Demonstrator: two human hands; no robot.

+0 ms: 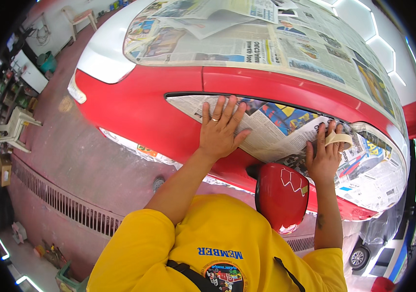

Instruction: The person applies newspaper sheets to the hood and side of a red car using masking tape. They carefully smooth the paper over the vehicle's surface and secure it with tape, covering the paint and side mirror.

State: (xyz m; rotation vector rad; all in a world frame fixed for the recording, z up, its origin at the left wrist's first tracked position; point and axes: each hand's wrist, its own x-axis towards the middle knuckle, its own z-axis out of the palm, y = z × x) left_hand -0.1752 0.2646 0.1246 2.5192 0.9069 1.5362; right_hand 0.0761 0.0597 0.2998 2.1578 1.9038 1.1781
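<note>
Newspaper (266,132) covers the side window of a red car (135,104), inside the dark window trim. My left hand (221,129) lies flat on it near the window's narrow left end, fingers stretched upward, holding nothing. Farther right, my right hand (323,158) presses its fingertips to the paper close to the upper trim. A cream roll of masking tape (346,139) hangs looped about the fingers of that hand. Just below the window, between my forearms, the red side mirror (282,197) sticks out toward me.
More newspaper under clear film (208,34) covers the roof and glass beyond. A floor grate (66,197) runs along the left, near a pale plastic chair (15,127). Shelves line the far left. A vehicle with a dark wheel (359,257) stands at lower right.
</note>
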